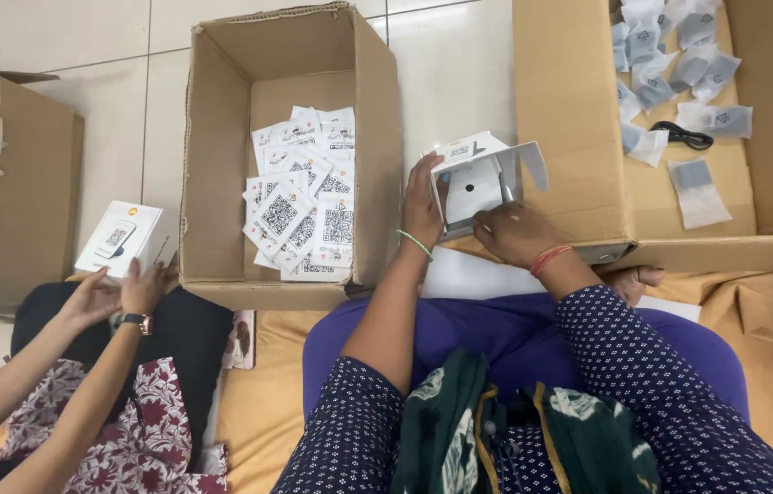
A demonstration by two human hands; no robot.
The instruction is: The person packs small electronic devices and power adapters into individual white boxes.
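Note:
My left hand [421,209] grips the left side of a small white box [478,183] with its flaps open, held above my lap. My right hand [516,233] holds the box's lower right edge, fingers curled against it. A green band circles my left wrist and red-orange bangles my right. Inside the box a white insert with a dark spot shows.
A brown carton [222,155] holding several white leaflets with square codes stands to the left. Another carton [569,119] on the right holds several clear pouches and a black cable. At far left, another person's hands [117,293] hold a white box [126,238] beside a third carton [30,183].

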